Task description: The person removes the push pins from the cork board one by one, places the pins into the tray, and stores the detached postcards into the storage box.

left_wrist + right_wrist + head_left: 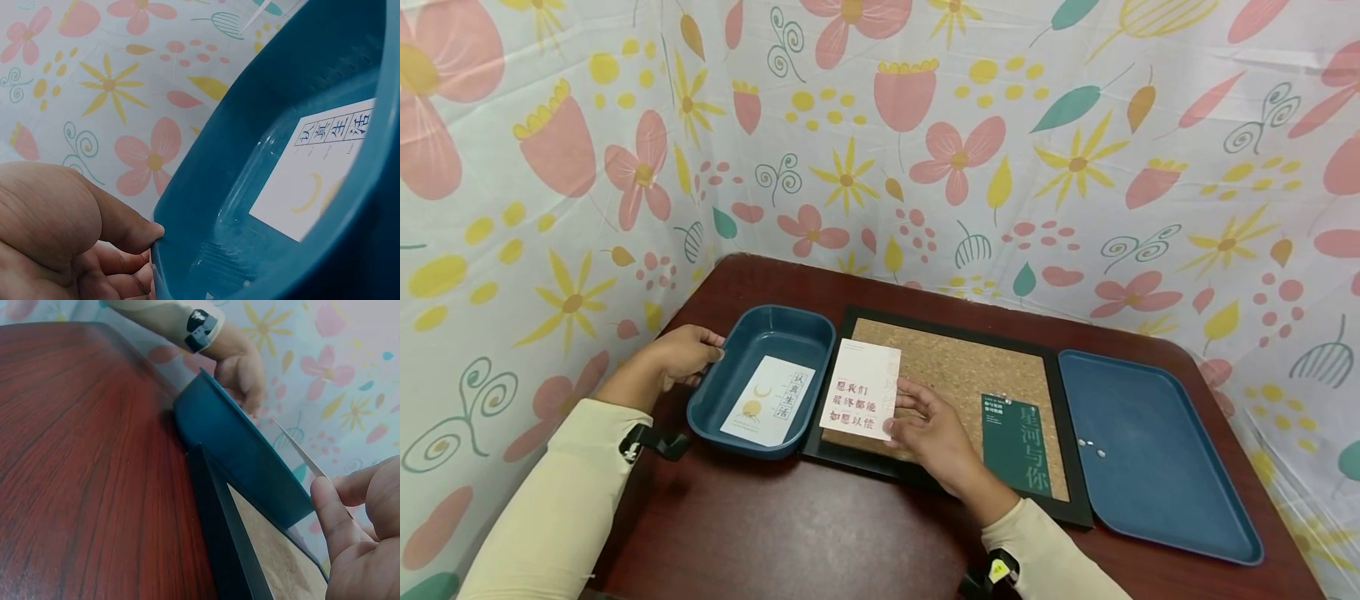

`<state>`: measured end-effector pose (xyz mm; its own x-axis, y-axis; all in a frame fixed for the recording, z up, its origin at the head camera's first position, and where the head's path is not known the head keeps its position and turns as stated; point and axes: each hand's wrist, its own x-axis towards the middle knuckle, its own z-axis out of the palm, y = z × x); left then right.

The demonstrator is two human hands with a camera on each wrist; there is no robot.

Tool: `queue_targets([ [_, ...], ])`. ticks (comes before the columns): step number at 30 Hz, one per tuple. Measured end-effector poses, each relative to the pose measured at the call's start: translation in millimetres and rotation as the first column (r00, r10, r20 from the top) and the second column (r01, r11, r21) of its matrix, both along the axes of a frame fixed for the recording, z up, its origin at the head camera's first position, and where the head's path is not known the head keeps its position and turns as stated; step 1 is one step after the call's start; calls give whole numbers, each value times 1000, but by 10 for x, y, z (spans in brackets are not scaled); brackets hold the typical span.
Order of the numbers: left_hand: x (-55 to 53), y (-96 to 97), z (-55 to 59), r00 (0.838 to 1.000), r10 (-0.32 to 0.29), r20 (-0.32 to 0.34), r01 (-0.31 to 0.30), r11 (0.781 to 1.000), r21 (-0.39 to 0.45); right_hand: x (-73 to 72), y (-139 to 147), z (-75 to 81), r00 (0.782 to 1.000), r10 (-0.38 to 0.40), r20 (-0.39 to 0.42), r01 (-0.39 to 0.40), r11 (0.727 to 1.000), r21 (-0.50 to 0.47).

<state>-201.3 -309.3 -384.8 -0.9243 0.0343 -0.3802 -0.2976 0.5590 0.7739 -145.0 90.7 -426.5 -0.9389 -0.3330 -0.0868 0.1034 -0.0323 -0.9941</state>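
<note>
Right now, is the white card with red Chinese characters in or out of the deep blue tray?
Out: in the head view, the right hand holds the white card over the framed cork board.

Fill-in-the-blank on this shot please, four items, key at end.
The left hand grips the deep blue tray; the card inside is mostly ____.
The right hand pinches a pale card with bold ____ characters.
The corkboard has a ____ frame.
The flat tray lies to the person's ____ of the corkboard.
Key: white; red; black; right.
</note>
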Motion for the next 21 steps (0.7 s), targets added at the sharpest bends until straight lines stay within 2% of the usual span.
queue_targets([
  [8, -1, -8, -12, 1000, 0, -3, 0, 1000, 2, -8, -79, 3, 1000, -2, -23, 2, 1000, 3],
  [21, -1, -10, 1, 1000, 4, 0, -4, 1000, -2, -13, -204, 5, 1000, 12, -16, -12, 1000, -26],
])
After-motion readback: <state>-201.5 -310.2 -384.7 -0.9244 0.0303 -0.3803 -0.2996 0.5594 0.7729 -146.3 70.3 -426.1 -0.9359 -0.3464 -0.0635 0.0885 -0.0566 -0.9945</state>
